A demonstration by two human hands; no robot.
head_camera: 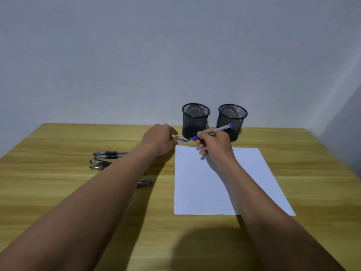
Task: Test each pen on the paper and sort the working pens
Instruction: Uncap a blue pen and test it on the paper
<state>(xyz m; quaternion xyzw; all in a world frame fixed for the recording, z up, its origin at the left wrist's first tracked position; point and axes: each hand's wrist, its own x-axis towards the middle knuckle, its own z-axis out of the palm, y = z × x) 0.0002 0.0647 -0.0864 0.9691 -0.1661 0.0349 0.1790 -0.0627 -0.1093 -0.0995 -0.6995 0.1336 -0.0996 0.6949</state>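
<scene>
table [48, 173] | paper [195, 188] flat, right of centre | right hand [214, 147] gripping pen [220, 129], axis slanting up-right to down-left, tip above paper's far-left corner | left hand [159, 140] pinching cap [182, 140], just left of tip

Held pen [220, 129]: clear barrel, blue end and blue grip. You hold it tilted in your right hand [214, 147], with the tip pointing left and down, near the far left corner of the paper.
Cap [182, 140]: small and blue. You pinch it in your left hand [160, 139], and it is just beside the pen tip.
Paper [199, 184]: white sheet, lying flat, with a faint mark near its far left corner.
Waiting pens [106, 153]: four dark pens side by side, left of the paper, partly hidden.
Fifth pen [145, 182]: lies nearer to you, mostly hidden.
Left cup [195, 119]: black mesh, upright, behind the paper.
Right cup [231, 120]: the same kind, just beside it.
</scene>
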